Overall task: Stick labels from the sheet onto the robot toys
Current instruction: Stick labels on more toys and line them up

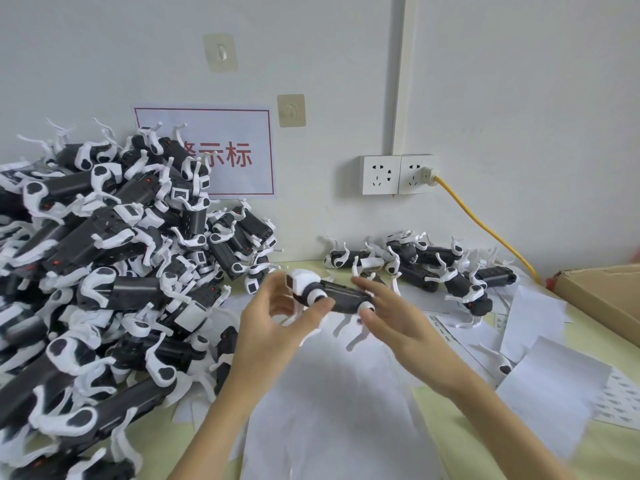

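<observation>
Dozens of robot toys sit heaped at my left. My left hand pinches the held toy by its white head end, above the surface; its long axis runs left-right, head pointing left. My right hand, fingers straight, touches its tail. I judge this positioning; next needs a label from the sheet.

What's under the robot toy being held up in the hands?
White paper sheets lie on the table below the held robot toy. The hands and toy legs cover part of them.

The toy pile runs off the left edge; label sheet print is unreadable.
</observation>
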The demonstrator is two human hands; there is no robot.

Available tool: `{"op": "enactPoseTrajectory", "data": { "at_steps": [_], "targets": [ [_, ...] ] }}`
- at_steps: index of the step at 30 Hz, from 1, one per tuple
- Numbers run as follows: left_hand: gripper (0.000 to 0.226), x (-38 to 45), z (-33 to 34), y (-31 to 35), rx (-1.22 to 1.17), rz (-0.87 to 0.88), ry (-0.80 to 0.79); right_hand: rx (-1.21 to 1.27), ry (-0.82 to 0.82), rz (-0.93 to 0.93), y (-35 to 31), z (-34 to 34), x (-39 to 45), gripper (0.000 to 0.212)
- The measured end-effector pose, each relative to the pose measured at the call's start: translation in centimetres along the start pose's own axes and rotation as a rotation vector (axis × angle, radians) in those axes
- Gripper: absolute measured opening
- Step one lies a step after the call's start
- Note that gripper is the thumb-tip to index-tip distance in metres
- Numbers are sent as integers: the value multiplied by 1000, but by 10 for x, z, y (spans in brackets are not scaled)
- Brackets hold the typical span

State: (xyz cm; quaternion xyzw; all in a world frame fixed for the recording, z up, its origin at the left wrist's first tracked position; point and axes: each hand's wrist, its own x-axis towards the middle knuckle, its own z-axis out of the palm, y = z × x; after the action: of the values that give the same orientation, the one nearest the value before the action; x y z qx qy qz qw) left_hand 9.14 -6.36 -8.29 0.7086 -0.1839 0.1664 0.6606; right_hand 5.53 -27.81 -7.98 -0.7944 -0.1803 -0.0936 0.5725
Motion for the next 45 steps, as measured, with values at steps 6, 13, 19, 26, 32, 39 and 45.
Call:
{"op": "enactPoseTrajectory", "data": {
  "at_steps": [6,13,19,26,32,39,45],
  "targets": [
    [71,-1,0,3,-188,-188,-65,299,145,247,7,37,-1,35],
    [48,-6,9,8,-168,-172,-97,409,152,333,12,30,1,37],
    [64,-2,6,4,-419,-421,-24,537,88,373,7,14,4,48],
    [28,-3,2,2,-479,-507,-61,500,-41,319,2,10,2,67],
    [33,-3,1,4,-470,-621,-92,737,72,498,3,12,6,67],
    [69,-7,10,-5,-56,-415,-94,902,116,706,7,8,5,67],
    [43,-3,8,-6,-460,-351,-191,1044,103,694,11,9,7,66]
  ]
}}
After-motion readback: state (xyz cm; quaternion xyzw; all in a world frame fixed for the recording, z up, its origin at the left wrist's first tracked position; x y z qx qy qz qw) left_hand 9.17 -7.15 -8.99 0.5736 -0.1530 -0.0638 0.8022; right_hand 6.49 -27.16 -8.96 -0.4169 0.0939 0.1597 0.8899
